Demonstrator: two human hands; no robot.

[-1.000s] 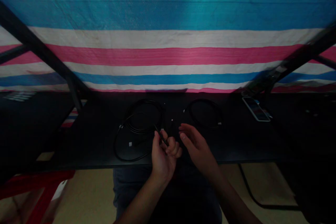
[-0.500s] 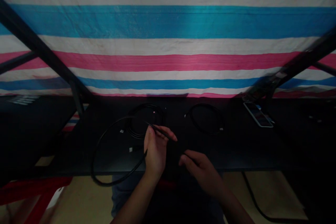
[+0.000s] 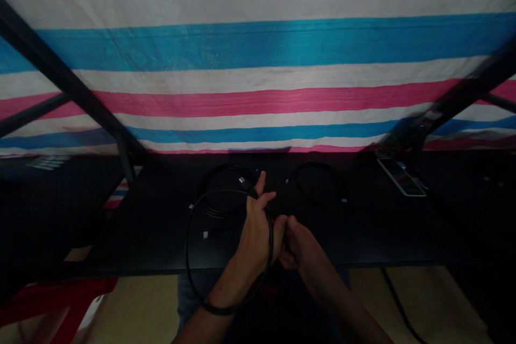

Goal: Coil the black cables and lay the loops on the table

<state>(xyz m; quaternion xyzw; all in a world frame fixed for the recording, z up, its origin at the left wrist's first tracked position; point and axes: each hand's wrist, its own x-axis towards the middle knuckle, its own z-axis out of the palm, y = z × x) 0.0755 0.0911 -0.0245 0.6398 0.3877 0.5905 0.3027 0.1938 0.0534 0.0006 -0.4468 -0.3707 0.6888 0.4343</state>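
A loop of black cable (image 3: 187, 247) hangs around my left hand (image 3: 262, 226) and wrist. Two fingers of that hand stretch up and apart, while its thumb meets the fingertips of my right hand (image 3: 296, 242). My right hand is closed in a pinch on the cable, whose held part is mostly hidden between the hands. Beyond my left hand, a coiled black cable (image 3: 209, 209) lies on the black table (image 3: 161, 236). To the right rests another coiled black cable (image 3: 298, 185) with small light ends. A pale connector (image 3: 205, 235) lies left of my left hand.
A phone (image 3: 403, 177) lies at the right of the table. Dark metal bars (image 3: 80, 91) slant down on both sides, before a striped sheet (image 3: 258, 102). A red stool (image 3: 72, 290) stands below left, and a thick cable (image 3: 399, 301) runs on the floor at right.
My left hand has turned over and moved right, its fingers now spread, and meets my right hand. The cable loop has shifted right, around my left wrist. The camera view has tilted slightly.
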